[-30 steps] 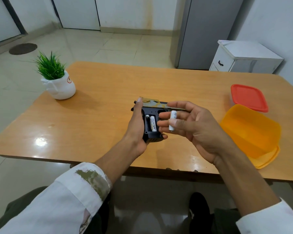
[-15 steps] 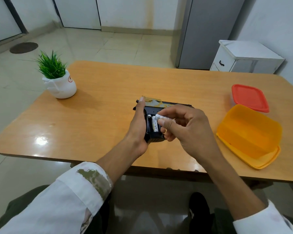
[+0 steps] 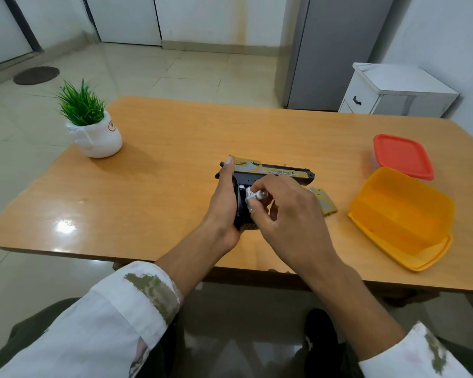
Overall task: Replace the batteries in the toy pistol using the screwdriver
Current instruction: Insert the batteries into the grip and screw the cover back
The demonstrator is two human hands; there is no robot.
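**Battery at the open grip of the toy pistol**

The right hand (image 3: 287,216) pinches a small white battery (image 3: 254,194) between thumb and fingertips, with the other fingers curled in beneath. The battery lies at a slant, and its left end sits at the open battery compartment (image 3: 241,205) in the pistol's grip. Whether that end is already seated cannot be told, because the fingers cover much of the opening.

The left hand (image 3: 224,197) is wrapped round the grip from the left side. One finger is stretched up so that its tip rests on the rear of the slide.

The toy pistol (image 3: 273,171) lies on its side near the middle of the table (image 3: 175,186), towards the near edge. Its black frame and yellow-patterned slide point to the right. Whether it rests on the tabletop or is held just above it is not clear.

Just right of the right hand, a loose panel (image 3: 324,201) in the same yellow pattern lies flat on the wood.

Farther right, near the table's edge, an orange tub (image 3: 393,203) has its open mouth in view. A red lid (image 3: 403,155) lies behind it, close by.

At the far left corner stands a potted plant (image 3: 93,124) in a white pot, well apart from the hands.

Beyond the table are a white cabinet (image 3: 399,88) and a tall grey unit (image 3: 339,50) against the wall.

White sleeves with olive patches are pushed up both forearms.
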